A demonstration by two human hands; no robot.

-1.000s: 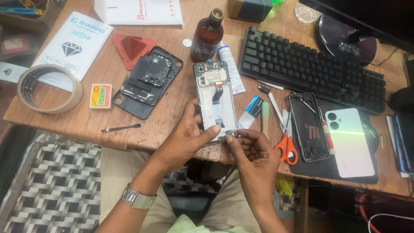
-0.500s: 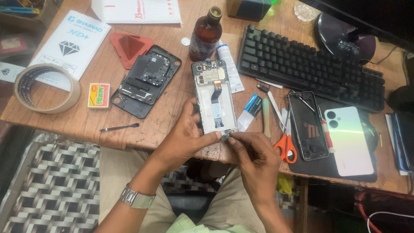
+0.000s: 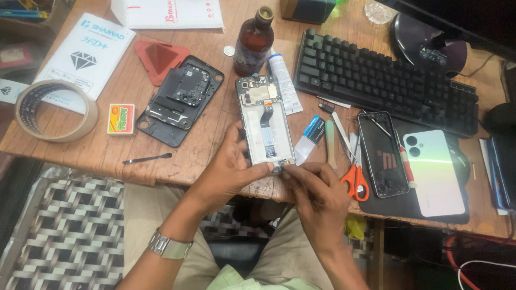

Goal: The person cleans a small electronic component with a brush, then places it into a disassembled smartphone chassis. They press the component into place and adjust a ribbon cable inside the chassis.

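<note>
Fingers of left hand (image 3: 228,172) and right hand (image 3: 317,190) pinch the opened phone's (image 3: 265,126) lower edge on tabletop (image 3: 107,156).

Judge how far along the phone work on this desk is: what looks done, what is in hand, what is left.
Done: the opened phone lies with its back off and insides bare; a black inner frame lies apart to its left. In hand: the left hand steadies the phone's lower edge while the right hand pinches at its bottom end. Left: the frame and the pale green back cover are still off.
</note>
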